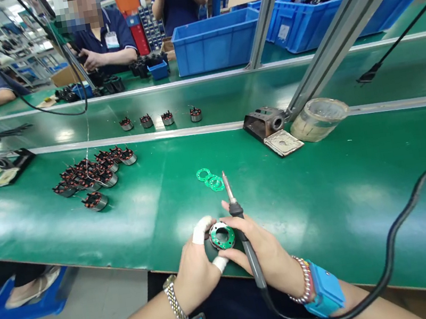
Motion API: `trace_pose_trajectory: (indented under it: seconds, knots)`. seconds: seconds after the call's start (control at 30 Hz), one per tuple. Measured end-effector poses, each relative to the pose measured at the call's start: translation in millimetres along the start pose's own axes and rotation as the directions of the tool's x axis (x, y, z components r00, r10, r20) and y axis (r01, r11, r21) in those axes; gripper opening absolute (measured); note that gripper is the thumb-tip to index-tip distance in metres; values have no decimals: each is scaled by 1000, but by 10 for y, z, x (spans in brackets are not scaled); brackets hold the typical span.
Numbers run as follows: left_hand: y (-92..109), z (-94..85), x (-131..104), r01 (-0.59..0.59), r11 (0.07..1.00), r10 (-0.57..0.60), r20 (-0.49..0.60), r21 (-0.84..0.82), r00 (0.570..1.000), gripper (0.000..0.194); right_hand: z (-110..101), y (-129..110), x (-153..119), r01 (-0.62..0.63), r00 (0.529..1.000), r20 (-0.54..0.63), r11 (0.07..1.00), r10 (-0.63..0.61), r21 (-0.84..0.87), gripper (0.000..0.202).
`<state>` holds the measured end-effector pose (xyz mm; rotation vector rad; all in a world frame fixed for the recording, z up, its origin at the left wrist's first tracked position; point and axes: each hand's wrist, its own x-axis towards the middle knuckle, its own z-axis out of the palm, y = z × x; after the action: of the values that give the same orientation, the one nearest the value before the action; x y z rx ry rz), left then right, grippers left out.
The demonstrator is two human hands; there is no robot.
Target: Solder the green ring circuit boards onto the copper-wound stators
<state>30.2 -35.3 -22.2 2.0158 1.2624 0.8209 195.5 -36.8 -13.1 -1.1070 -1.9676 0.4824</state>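
Near the bench's front edge, my left hand point(199, 261) grips a motor stator point(222, 236) topped by a green ring-shaped circuit board. White wraps cover its thumb and index finger. My right hand point(261, 243) has a soldering iron point(248, 251) lying across it, tip pointing away from me. The thumb and index finger of that hand also touch the stator's right side. Just beyond the iron's tip lie a few loose green ring boards point(211, 180) on the green bench.
Many stators point(92, 173) cluster at the left; several more point(167, 117) line the far strip. A soldering-iron stand point(266, 124) and a translucent tub point(317, 118) stand back right. The iron's cable point(394, 233) loops across the right. Blue bins point(216, 43) and co-workers point(104, 36) are beyond.
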Motion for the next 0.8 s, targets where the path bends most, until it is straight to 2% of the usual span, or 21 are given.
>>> trace_pose_trajectory:
  seconds: [0.07, 0.13, 0.23, 0.33, 0.43, 0.5, 0.57, 0.63, 0.7, 0.8]
  knots:
    - [-92, -92, 172, 8, 998, -8, 0, 68, 1000, 69, -73, 61, 98, -9, 999, 40, 1000, 9, -3, 44]
    - [-236, -232, 444, 31, 989, -26, -37, 145, 999, 69, -154, 198, 213, -8, 999, 38, 999, 10, -53, 43]
    - [-488, -428, 995, 134, 966, -93, -188, 221, 978, 70, -197, 475, 399, -32, 999, 27, 987, 36, -159, 40]
    - [-660, -491, 1538, 235, 938, -170, -251, 255, 953, 70, -94, 683, 577, -56, 997, 31, 977, 64, -204, 43]
    - [-729, -480, 1880, 240, 921, -159, -266, 306, 951, 72, 58, 758, 710, -40, 999, 14, 972, 45, -232, 41]
    - [-758, -527, 1973, 231, 908, -135, -277, 350, 951, 73, 117, 774, 755, -24, 1000, -2, 965, 24, -262, 36]
    - [-800, -675, 1979, 236, 845, -87, -313, 479, 946, 69, 118, 785, 754, -10, 1000, -14, 962, 7, -272, 32]
    - [-862, -916, 1927, 279, 728, -40, -368, 626, 929, 59, 66, 788, 703, -7, 1000, -23, 967, 1, -253, 30]
    - [-943, -1191, 1851, 344, 663, -48, -421, 664, 906, 51, -23, 767, 601, -3, 1000, -3, 975, 3, -220, 32]
    - [-1047, -1508, 1746, 372, 604, -70, -418, 705, 906, 32, -175, 682, 390, 29, 992, 124, 989, -11, -145, 36]
